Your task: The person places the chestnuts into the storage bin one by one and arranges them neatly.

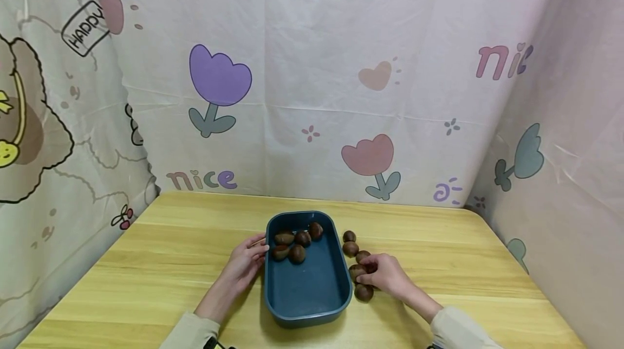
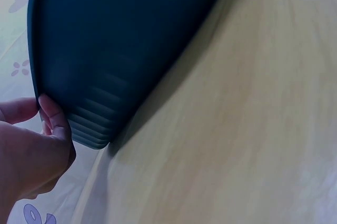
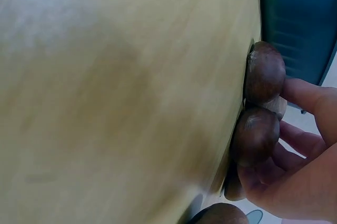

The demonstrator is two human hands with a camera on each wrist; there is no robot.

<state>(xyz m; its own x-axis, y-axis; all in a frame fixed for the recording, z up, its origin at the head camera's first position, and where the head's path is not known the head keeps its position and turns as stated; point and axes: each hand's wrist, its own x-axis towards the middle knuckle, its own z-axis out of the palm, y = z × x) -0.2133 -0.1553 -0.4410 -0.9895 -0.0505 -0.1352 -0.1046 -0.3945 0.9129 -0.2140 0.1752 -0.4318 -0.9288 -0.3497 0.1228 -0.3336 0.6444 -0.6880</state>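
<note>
A dark blue rectangular tub [image 1: 308, 295] stands on the table with several brown chestnuts [image 1: 297, 254] inside, at its far end. My left hand [image 1: 246, 263] is at its left side; in the left wrist view, thumb and finger [image 2: 54, 114] pinch the rim. Along the tub's right side lies a row of loose chestnuts [image 1: 350, 249]. My right hand [image 1: 387, 275] reaches into this row, thumb and fingers bent about a chestnut [image 1: 357, 272]. Up close, the thumb touches one chestnut [image 3: 265, 71] and the fingers lie against another chestnut [image 3: 255, 136]. The fingers partly hide the chestnuts behind.
The light wooden table [image 1: 195, 224] extends to both sides of the tub. Behind it and at the sides hangs a pale printed cloth [image 1: 312, 83]. The nearest loose chestnut [image 1: 364, 292] lies close to the tub's right wall.
</note>
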